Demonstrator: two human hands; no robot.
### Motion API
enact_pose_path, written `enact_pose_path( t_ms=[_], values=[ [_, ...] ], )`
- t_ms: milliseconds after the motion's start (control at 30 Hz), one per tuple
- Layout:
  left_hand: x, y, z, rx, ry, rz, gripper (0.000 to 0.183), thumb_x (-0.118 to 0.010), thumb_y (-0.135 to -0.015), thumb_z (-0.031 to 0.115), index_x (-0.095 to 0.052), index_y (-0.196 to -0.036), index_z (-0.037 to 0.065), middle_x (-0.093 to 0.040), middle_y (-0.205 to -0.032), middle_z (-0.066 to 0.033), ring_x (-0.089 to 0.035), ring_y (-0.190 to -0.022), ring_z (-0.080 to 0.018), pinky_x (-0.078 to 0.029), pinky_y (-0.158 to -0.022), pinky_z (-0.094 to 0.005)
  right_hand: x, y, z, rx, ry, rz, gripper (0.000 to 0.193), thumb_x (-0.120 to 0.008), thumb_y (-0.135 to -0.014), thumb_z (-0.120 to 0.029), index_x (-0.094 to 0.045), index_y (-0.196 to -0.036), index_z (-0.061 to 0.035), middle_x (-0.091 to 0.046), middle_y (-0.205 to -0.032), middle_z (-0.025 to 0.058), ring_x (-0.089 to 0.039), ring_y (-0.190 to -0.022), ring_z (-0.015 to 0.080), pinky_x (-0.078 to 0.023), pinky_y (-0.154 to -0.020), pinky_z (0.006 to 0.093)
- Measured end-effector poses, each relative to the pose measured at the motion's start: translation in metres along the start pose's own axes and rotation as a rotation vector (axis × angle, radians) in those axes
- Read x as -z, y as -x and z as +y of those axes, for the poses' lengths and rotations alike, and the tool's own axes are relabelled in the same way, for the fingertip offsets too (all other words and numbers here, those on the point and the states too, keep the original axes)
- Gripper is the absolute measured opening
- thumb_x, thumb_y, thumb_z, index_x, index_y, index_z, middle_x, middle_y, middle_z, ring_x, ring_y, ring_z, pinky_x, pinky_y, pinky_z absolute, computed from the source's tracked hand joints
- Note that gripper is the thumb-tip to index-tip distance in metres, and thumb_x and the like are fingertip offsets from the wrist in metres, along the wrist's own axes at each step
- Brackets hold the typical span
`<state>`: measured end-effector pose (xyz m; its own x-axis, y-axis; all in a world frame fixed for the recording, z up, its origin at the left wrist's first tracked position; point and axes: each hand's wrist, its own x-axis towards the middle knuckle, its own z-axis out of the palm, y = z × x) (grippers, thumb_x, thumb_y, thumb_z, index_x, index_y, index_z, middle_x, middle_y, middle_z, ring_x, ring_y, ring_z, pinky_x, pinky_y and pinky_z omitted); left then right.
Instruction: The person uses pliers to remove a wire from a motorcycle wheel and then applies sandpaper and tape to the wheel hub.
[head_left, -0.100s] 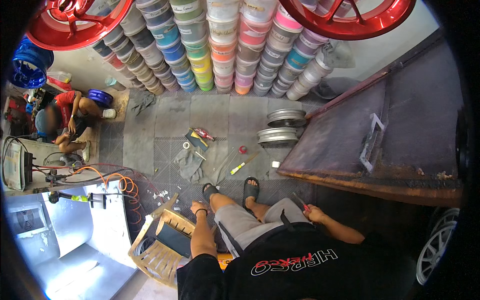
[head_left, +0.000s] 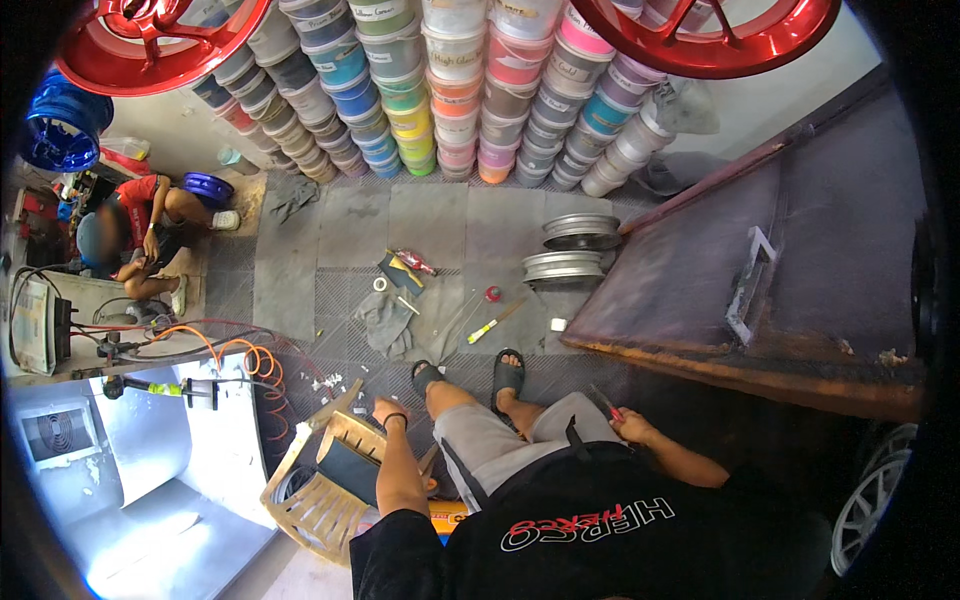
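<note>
My right hand [head_left: 630,427] is closed round the red handle of a thin-bladed tool [head_left: 608,405], held beside my right thigh. The blade points up and left; its exact kind is too small to make out. My left hand [head_left: 388,410], with a dark band on the wrist, hangs over the floor beside a wooden chair [head_left: 318,508]. Its fingers are too small and blurred to read. On the floor ahead of my sandals lie a yellow-handled brush [head_left: 484,331], a grey cloth [head_left: 386,325], a tape roll [head_left: 380,284] and a small red round object [head_left: 492,294].
Two silver wheel rims [head_left: 563,266] lie near a big dark door [head_left: 690,290] on the right. Stacked tubs [head_left: 455,100] line the far wall, with red rims [head_left: 700,40] above. At left, a person [head_left: 150,225] crouches near an orange coiled hose [head_left: 262,370]. White scraps [head_left: 328,382] litter the floor.
My left hand has shifted slightly left, nearer the chair. The whole view has swung a little, moving the floor things slightly right in the picture. My right hand keeps the tool.
</note>
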<state>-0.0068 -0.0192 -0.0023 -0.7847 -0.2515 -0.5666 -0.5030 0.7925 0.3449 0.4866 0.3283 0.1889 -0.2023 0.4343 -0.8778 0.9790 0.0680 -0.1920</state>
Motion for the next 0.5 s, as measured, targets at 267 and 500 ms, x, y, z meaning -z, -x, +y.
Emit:
enact_pose_path(
  t_ms=[267, 500],
  values=[
    [0.076, -0.052, 0.019, -0.298, 0.425, 0.216, 0.010, -0.065, -0.084, -0.003, -0.068, -0.084, 0.007, -0.065, -0.070, -0.0042, -0.060, -0.057, -0.0151, -0.053, -0.052, -0.0315, -0.019, -0.026, -0.043, -0.103, -0.151, -0.065, 0.043, -0.061, -0.093, -0.034, -0.055, -0.122, -0.0016, -0.063, -0.109, 0.0194, -0.066, -0.091, 0.0337, -0.053, -0.074, 0.0433],
    [0.076, -0.087, -0.011, -0.395, -0.028, 0.291, 0.013, -0.068, -0.082, 0.020, -0.063, -0.082, 0.008, -0.071, -0.076, -0.0134, -0.069, -0.066, -0.0336, -0.054, -0.064, -0.0432, -0.026, -0.064, -0.066, 0.160, -0.079, 0.228, 0.031, -0.063, -0.092, -0.027, -0.056, -0.111, -0.0035, -0.065, -0.096, 0.0159, -0.064, -0.091, 0.0336, -0.049, -0.079, 0.0409]
  ],
)
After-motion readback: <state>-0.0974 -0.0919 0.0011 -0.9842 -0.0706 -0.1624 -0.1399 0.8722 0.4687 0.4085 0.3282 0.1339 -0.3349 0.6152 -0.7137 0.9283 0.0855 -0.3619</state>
